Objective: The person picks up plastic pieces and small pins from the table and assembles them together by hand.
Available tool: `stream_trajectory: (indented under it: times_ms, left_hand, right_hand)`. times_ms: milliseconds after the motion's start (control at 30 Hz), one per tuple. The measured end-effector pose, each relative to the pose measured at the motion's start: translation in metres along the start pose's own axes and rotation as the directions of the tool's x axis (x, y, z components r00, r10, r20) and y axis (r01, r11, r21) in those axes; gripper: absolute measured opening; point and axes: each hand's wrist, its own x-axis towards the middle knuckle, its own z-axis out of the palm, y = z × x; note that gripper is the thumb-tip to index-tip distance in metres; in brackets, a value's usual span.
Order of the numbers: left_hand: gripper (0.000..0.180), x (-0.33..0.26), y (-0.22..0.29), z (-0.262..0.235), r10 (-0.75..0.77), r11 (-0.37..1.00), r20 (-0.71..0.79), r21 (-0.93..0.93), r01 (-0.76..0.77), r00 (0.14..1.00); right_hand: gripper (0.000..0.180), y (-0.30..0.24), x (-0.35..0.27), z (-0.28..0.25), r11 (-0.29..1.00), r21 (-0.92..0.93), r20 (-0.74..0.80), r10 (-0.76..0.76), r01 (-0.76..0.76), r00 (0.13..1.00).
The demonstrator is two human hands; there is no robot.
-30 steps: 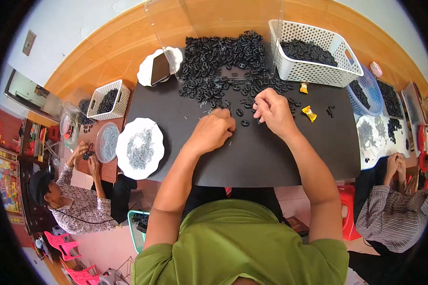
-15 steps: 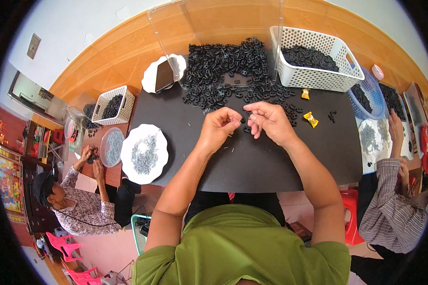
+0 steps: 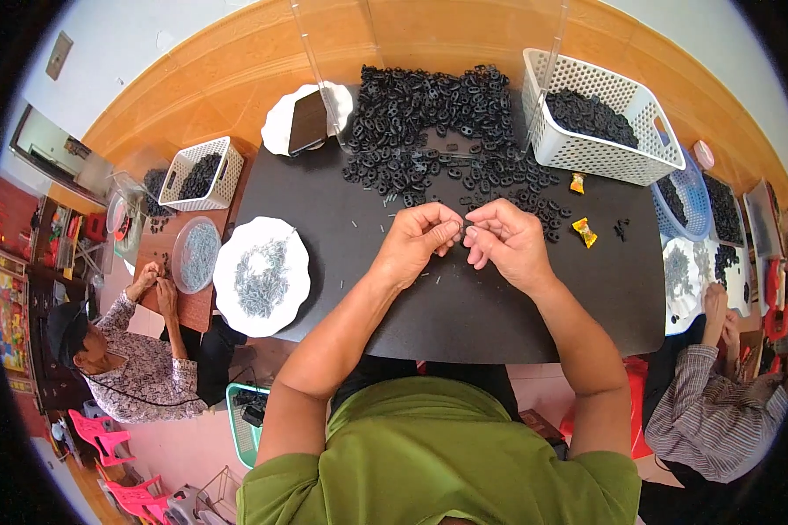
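My left hand (image 3: 418,243) and my right hand (image 3: 512,247) meet over the dark table, fingertips pinched almost together. Between them shows a tiny dark bit, seemingly a small black plastic part (image 3: 462,225); fingers cover most of it. What else the left fingers may pinch is too small to make out. Just beyond my hands spreads a large heap of black oval parts with holes (image 3: 433,109). A white scalloped plate (image 3: 299,262) of small silvery pins (image 3: 263,282) sits left of my forearm, and a few loose pins lie near my left hand.
A clear plastic box wall (image 3: 552,61) stands around the heap. Behind right is a white perforated basket (image 3: 617,162) of black parts. Two yellow wrapped sweets (image 3: 585,232) lie right. A phone (image 3: 308,122) rests on another plate. People work at left (image 3: 144,367) and right (image 3: 714,402).
My hands have come together at the fingertips; they were slightly apart before. The view has shifted a little. The right-hand person's reaching hand has drawn back toward their body.
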Motion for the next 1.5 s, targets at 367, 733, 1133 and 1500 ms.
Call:
stream_trajectory:
  times_ms: [367, 733, 1133, 1500]
  left_hand:
    - [0.006, 0.003, -0.001, 0.0, 0.228, 0.836, -0.049, 0.522, -0.17, 0.972]
    - [0.021, 0.009, -0.004, 0.007, 0.439, 0.104, 0.216, 0.952, -0.288, 0.872]
    - [0.015, 0.016, -0.008, 0.009, 0.418, -0.079, 0.277, 0.96, -0.269, 0.865]
    - [0.023, 0.011, -0.003, 0.003, 0.04, 0.997, 0.01, -0.06, -0.039, 0.999]
  right_hand:
    - [0.005, 0.002, 0.004, -0.001, 0.964, -0.242, 0.003, -0.113, 0.111, 0.994]
    - [0.012, 0.001, 0.019, -0.052, 0.988, 0.127, -0.263, -0.051, 0.087, 0.963]
    - [0.013, 0.005, 0.021, -0.055, 0.988, 0.131, -0.267, -0.048, 0.085, 0.962]
    - [0.013, -0.006, 0.004, -0.024, 0.997, 0.015, -0.057, -0.07, 0.071, 0.996]
